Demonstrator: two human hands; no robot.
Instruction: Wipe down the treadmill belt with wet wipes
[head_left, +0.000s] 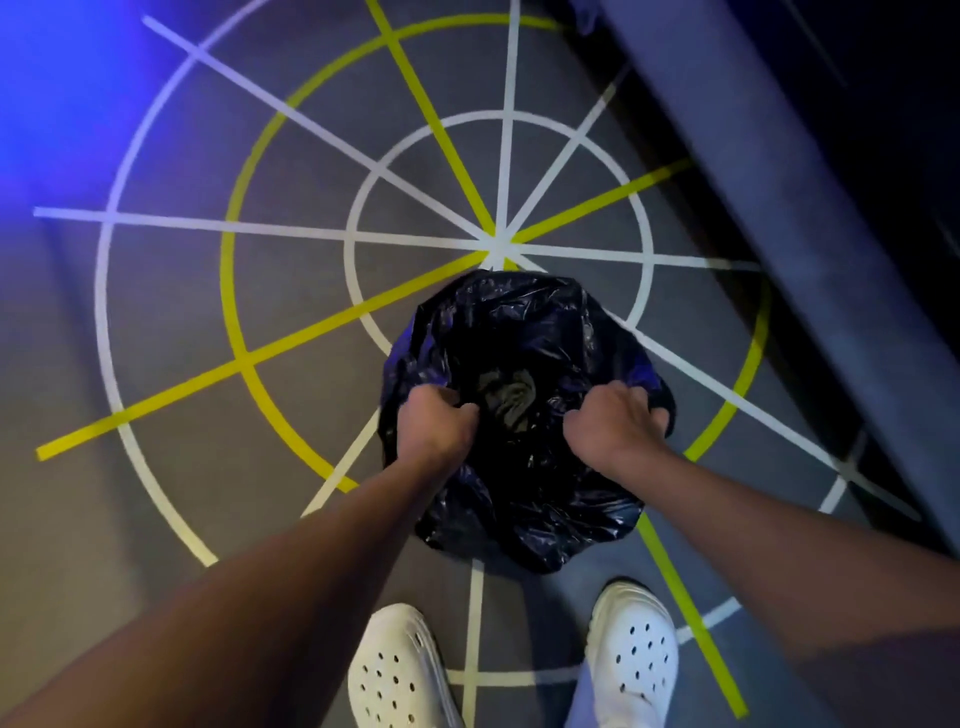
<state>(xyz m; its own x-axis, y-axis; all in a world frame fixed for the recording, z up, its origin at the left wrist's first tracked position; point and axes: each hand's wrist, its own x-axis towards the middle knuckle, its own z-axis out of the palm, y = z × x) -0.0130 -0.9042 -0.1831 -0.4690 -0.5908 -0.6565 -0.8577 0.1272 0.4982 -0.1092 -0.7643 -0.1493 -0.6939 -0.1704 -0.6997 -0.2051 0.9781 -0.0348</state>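
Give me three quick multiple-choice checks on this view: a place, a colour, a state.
1. Where is the black bag?
A) on a shelf
B) behind the person
C) just ahead of the white shoes

2. The floor lines are:
A) red and blue
B) white and yellow-green
C) all black

3. The bag's mouth is:
A) held open by the left hand and right hand
B) knotted shut
C) taped shut

Key:
1 C, the bag shows directly beyond the shoe tips.
2 B, both colours cross in the web pattern.
3 A, each hand grips the rim and the inside shows.
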